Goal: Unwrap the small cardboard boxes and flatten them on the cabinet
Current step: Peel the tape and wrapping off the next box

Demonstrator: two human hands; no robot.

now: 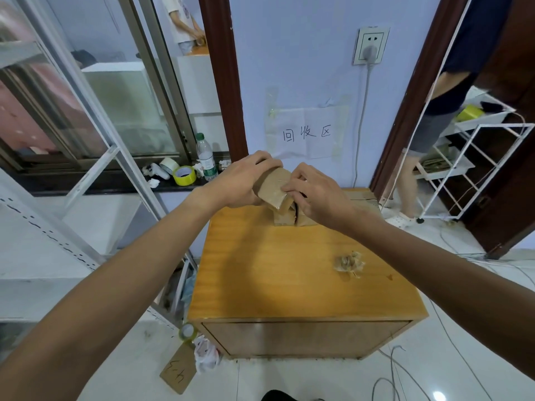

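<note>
The person holds a small cardboard box point(273, 186) in the air above the far edge of the wooden cabinet point(275, 270). The left hand point(240, 180) grips the box from its left side, fingers curled over the top and back. The right hand point(315, 192) pinches at the box's right edge, thumb and fingertips pressed to the shiny clear tape on its face. The box is tilted, its taped face turned up toward the camera.

Directly below the held box, more small boxes point(285, 218) stand on the back of the cabinet top, partly hidden by the right hand. A crumpled wad of tape point(348, 263) lies well apart from them on the right side of the top. A flat piece of cardboard point(362, 198) shows at the far right corner.

On the dark window ledge point(115, 183) to the left stand a water bottle point(206, 159), a yellow-green tape roll point(184, 175) and a white tape roll point(168, 164). A paper sign point(307, 133) is taped to the wall behind the cabinet. On the floor by the cabinet's left front corner lie a piece of cardboard with writing point(181, 369) and a white plastic bag point(205, 354).
</note>
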